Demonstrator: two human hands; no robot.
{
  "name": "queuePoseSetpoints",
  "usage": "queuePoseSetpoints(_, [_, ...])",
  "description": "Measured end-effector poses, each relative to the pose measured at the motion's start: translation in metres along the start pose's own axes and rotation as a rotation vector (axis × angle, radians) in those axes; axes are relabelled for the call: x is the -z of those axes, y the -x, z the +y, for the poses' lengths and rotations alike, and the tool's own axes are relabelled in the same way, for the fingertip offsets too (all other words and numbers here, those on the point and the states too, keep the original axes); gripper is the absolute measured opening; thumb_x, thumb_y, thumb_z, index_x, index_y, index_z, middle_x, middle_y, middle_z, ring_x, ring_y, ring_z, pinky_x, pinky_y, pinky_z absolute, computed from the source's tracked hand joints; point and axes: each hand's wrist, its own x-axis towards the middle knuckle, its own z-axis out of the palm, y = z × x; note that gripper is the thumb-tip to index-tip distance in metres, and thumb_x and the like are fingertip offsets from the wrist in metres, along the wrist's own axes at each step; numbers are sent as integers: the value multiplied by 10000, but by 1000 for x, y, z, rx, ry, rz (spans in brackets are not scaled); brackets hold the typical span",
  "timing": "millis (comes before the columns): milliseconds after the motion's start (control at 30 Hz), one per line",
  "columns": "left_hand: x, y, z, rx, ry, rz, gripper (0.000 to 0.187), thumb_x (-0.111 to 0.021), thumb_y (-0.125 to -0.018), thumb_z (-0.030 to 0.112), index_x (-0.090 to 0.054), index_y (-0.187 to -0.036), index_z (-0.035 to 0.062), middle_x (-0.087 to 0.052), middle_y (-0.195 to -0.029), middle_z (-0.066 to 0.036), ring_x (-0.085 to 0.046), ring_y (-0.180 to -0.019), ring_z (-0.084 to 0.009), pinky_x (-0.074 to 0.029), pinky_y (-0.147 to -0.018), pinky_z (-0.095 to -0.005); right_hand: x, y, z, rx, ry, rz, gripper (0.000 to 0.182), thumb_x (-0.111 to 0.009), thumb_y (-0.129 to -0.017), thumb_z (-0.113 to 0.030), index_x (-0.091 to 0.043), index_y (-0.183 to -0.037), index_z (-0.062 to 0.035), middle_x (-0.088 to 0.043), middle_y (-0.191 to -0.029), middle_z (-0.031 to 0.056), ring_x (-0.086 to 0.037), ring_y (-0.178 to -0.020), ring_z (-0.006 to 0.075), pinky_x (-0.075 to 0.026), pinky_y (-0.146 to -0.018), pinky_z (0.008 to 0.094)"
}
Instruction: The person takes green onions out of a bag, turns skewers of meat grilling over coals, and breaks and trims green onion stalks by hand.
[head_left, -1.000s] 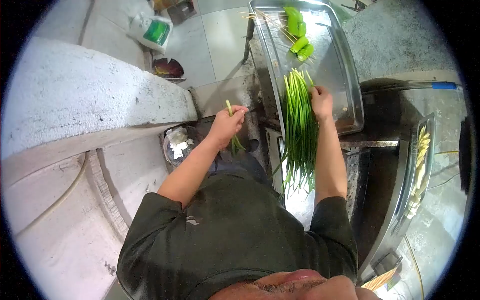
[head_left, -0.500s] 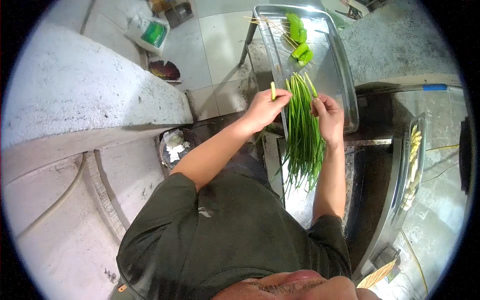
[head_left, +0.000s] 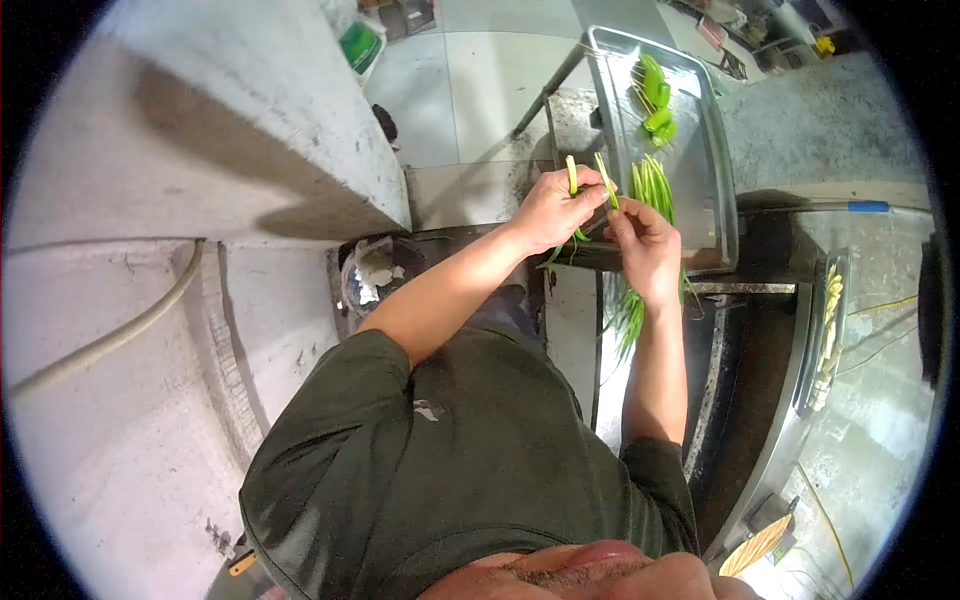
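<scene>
Chives (head_left: 572,176) pinched by both hands.

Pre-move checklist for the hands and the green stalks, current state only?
1. Left hand pinches a stalk: ok.
2. Right hand pinches a second stalk: ok.
3. Bundle of stalks lies on the metal tray: ok.
4. Green peppers sit apart from the hands: ok.
5. Stalk ends trimmed: cannot tell.

Shiny metal tray (head_left: 722,190), rough concrete ledge (head_left: 250,120)
</scene>
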Motion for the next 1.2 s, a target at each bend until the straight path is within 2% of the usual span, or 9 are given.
queuePoseSetpoints(67, [14, 15, 9, -8, 22, -9, 160, -540, -976, 122, -625, -1064, 20, -476, -715, 56, -367, -570, -30, -298, -496, -201, -18, 9, -11, 42, -54, -10, 207, -655, -887, -95, -665, -1061, 18, -680, -803, 47, -629, -692, 88, -505, -629, 225])
queuePoseSetpoints(167, [33, 33, 18, -9, 50, -2, 147, -531, -977, 108, -632, -1033, 16, -489, -723, 49, -379, -575, -34, -308, -500, -204, -40, 19, -21, -11, -51, -54, 202, -638, -901, -100, -660, -1066, 15, -679, -809, 50, -629, -688, 90, -506, -623, 226])
queuePoseSetpoints(333, [53, 56, 32, -64, -96, 68, 137, -525, -973, 90, -634, -990, 10, -493, -720, 42, -392, -580, -35, -313, -500, -209, -70, 29, -23, -11, -98, -91, 187, -608, -923, -114, -654, -1046, 18, -678, -804, 51, -628, -675, 90, -504, -609, 230])
queuePoseSetpoints(500, [65, 70, 42, -31, -196, 89, 133, -542, -967, 109, -636, -990, 18, -489, -685, 56, -393, -572, -30, -318, -494, -209, -85, 35, -29, -23, -185, -135, 190, -605, -926, -122, -651, -1038, 24, -679, -803, 45, -630, -673, 91, -504, -617, 227])
queuePoseSetpoints(667, [67, 75, 54, 1, -226, 155, 139, -573, -953, 136, -642, -1001, 26, -492, -664, 59, -408, -567, -26, -328, -492, -204, -91, 33, -32, 87, 50, -66, 165, -648, -891, -117, -669, -997, 8, -676, -784, 68, -623, -669, 99, -506, -634, 253])
queuePoseSetpoints(800, [72, 68, 47, -134, -277, 161, 143, -597, -936, 131, -652, -1031, 39, -523, -692, 54, -443, -599, -26, -362, -524, -198, -90, 30, -27, 177, 113, -6, 153, -692, -852, -112, -678, -963, -8, -671, -783, 90, -622, -675, 113, -504, -644, 269])
queuePoseSetpoints(900, [70, 64, 46, -145, -262, 158, 150, -609, -926, 120, -656, -1043, 39, -559, -726, 48, -463, -626, -28, -382, -551, -199, -87, 28, -32, 190, 210, 28, 158, -708, -839, -117, -675, -949, -10, -673, -799, 96, -630, -682, 136, -504, -646, 270])
queuePoseSetpoints(1067, [66, 57, 45, -63, -230, 170, 147, -625, -917, 116, -662, -1020, 17, -595, -769, 39, -479, -648, -27, -392, -568, -199, -82, 25, -35, 287, 329, 69, 142, -706, -830, -129, -660, -916, -26, -664, -819, 128, -648, -688, 230, -512, -644, 316])
queuePoseSetpoints(1200, [64, 52, 36, -104, -267, 230, 135, -632, -917, 126, -671, -977, 12, -582, -740, 40, -466, -625, -25, -382, -547, -199, -78, 23, -30, 373, 425, 91, 124, -699, -825, -130, -647, -897, -43, -654, -832, 127, -645, -710, 298, -515, -636, 362])
